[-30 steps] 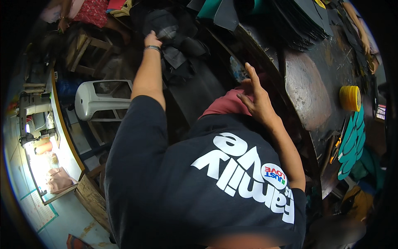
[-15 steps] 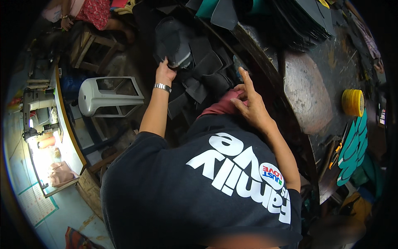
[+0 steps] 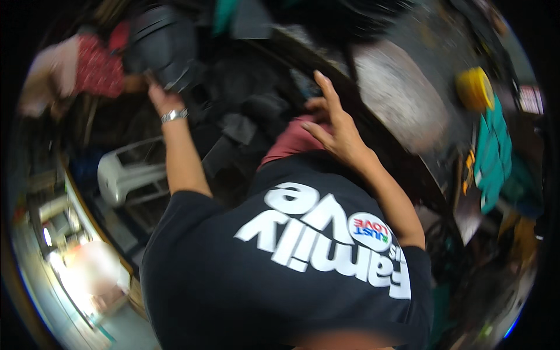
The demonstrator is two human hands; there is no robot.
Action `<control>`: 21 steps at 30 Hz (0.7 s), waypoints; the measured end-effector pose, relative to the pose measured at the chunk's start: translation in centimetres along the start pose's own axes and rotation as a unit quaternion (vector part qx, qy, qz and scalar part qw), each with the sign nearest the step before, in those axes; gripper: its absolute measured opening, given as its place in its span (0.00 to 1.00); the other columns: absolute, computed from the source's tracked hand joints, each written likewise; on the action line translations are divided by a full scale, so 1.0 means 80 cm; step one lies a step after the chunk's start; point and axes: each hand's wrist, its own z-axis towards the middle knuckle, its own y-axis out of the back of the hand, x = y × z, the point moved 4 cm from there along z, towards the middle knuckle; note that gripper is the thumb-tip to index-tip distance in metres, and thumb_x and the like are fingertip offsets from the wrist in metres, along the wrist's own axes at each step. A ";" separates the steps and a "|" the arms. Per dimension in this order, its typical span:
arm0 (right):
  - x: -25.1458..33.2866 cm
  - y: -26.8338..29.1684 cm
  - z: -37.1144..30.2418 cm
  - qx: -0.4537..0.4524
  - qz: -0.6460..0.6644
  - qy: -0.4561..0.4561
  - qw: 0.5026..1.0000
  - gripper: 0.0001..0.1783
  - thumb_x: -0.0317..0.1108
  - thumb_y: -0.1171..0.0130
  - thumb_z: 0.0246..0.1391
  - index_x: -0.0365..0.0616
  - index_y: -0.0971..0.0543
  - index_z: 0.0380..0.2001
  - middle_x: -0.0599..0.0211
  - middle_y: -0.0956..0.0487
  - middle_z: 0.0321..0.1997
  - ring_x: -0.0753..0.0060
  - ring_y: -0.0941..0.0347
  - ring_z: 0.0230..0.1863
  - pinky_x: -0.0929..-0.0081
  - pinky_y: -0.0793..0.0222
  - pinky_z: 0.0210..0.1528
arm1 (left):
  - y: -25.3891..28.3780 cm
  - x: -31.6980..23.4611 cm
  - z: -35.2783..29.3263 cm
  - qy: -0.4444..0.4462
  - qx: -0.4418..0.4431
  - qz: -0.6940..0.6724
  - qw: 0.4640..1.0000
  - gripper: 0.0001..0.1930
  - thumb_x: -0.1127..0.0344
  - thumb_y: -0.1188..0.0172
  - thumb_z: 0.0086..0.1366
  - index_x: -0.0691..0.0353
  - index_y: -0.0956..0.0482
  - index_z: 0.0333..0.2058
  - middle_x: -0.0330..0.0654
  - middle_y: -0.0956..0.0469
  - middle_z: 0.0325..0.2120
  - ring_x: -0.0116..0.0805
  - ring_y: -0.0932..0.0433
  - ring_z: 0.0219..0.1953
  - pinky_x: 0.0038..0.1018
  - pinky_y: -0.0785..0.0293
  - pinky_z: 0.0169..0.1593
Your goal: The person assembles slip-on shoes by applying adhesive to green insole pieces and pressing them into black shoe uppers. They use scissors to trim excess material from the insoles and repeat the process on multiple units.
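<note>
My left hand [image 3: 158,93] is raised at the upper left, closed on a dark, flat shoe-sole-shaped piece [image 3: 163,49] lifted above a heap of similar dark pieces [image 3: 245,111]. A metal watch sits on that wrist. My right hand [image 3: 333,125] is at the centre, fingers spread, resting near the edge of the dark worktable [image 3: 396,111] and holding nothing. My black shirt with white lettering fills the lower middle. The picture is blurred by motion.
A yellow tape roll [image 3: 475,87] and teal cut-out pieces [image 3: 493,151] lie on the table at right. A white plastic stool [image 3: 125,169] stands at left below the pile. A person in a red patterned garment [image 3: 87,67] is at the upper left.
My left hand has lifted the dark piece up and left, away from the pile. My right hand stayed by the table edge. The view has shifted and blurred.
</note>
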 end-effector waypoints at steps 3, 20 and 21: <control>0.015 0.034 -0.001 -0.103 0.080 0.053 0.990 0.65 0.32 0.26 0.50 0.56 0.63 0.78 0.46 0.23 0.53 0.56 0.19 0.45 0.61 0.23 0.52 | 0.001 0.011 -0.042 -0.003 0.037 -0.015 0.999 0.29 0.52 0.43 0.73 0.68 0.28 0.63 0.48 0.25 0.61 0.48 0.25 0.61 0.43 0.29 0.66; 0.040 0.117 -0.123 -0.394 0.184 0.154 0.887 0.83 0.31 0.18 0.38 0.46 0.80 0.74 0.44 0.37 0.68 0.55 0.35 0.64 0.62 0.31 0.63 | -0.190 0.184 -0.286 0.421 0.506 -0.049 0.751 0.27 0.54 0.45 0.74 0.66 0.29 0.64 0.47 0.26 0.62 0.46 0.27 0.63 0.42 0.33 0.68; 0.036 0.124 -0.122 -0.443 0.141 0.130 0.876 0.81 0.28 0.20 0.36 0.46 0.77 0.75 0.45 0.38 0.69 0.56 0.35 0.64 0.62 0.31 0.62 | -0.203 0.194 -0.300 0.443 0.523 -0.056 0.726 0.27 0.54 0.45 0.74 0.66 0.29 0.64 0.47 0.26 0.62 0.46 0.27 0.63 0.41 0.33 0.69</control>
